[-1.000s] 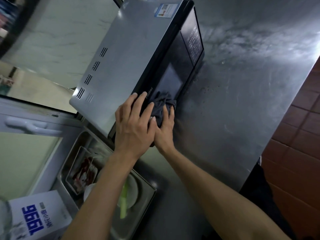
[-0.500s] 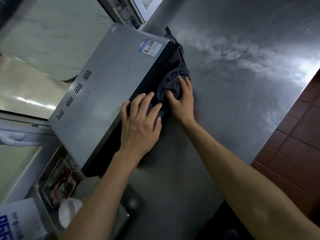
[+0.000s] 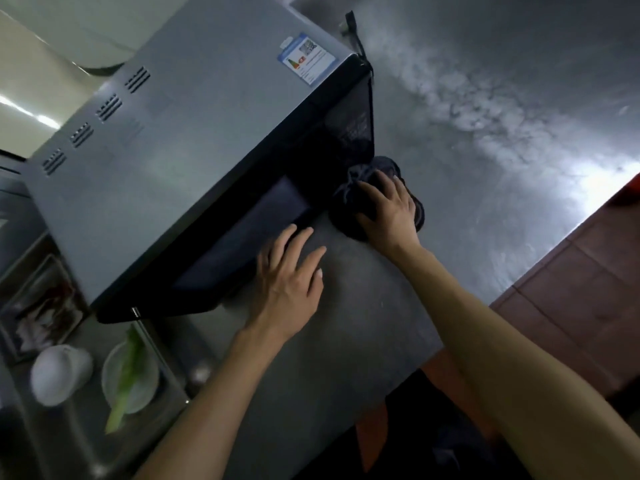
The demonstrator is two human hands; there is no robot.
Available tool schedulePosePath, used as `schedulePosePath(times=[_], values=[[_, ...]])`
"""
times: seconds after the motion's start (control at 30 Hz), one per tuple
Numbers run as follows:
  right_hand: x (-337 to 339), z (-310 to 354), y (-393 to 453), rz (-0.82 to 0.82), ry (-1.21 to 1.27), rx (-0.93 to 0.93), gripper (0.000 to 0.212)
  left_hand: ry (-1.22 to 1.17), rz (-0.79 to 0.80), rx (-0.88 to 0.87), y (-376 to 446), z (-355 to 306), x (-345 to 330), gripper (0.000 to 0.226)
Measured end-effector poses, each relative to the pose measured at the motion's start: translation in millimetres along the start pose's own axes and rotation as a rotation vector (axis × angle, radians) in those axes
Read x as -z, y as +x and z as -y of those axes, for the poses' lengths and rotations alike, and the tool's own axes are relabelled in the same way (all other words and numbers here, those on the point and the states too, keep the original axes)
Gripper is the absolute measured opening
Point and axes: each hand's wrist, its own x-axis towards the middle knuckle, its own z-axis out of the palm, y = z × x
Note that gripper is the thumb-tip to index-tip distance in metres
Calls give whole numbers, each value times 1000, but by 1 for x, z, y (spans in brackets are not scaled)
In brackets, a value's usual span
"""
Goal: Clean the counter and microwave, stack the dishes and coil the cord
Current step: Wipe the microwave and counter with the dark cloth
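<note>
Nearest the person, two bare forearms are reaching out over the steel counter [image 3: 346,358]. The left hand [image 3: 287,282] is lying at about nine o'clock from the right hand, its grip released: the fingers are stretched flat and spread, their tips reaching the lower edge of the microwave [image 3: 166,161] door. It is probably placed there to brace the oven so it does not slide while the other hand is rubbing.

The right hand [image 3: 388,216] is pressing down on a dark cloth [image 3: 377,178], which is bunched on the counter just beside the door's lower corner. The fingers are curving over the wad and the thumb is tucking round its near side, so this grip is grasping the cloth. Holding it crumpled gives a thick pad for scrubbing, and by its position the wiping is likely working along the seam where door meets counter.

At eight o'clock from the hands, dishes are sitting unstacked in a recessed sink [image 3: 86,427]: a white bowl [image 3: 59,374] and a plate [image 3: 133,379] with a green stalk across it.

Farther out, at twelve o'clock, the black cord [image 3: 355,32] is trailing loose behind the microwave's far corner, not yet coiled. At one o'clock, pale smears [image 3: 478,109] are streaking the counter, which seems to need wiping.
</note>
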Motion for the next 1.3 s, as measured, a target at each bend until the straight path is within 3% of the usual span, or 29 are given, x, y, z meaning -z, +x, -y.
schedulePosePath(times=[0.2,0.33,0.53,0.97,1.3], values=[[11,-30,-9,41,-127,122,57,-199,116,134,23,-12,-41,45],[13,-46,-6,195,-235,267,56,-267,232,156,56,-26,-58,60],[16,-53,8,229,-304,320,55,-225,389,228,83,-41,-79,74],[4,-33,25,318,-429,290,54,-279,374,365,71,-39,-89,77],[-52,27,-24,363,-436,319,54,-318,345,432,-14,11,-76,78]])
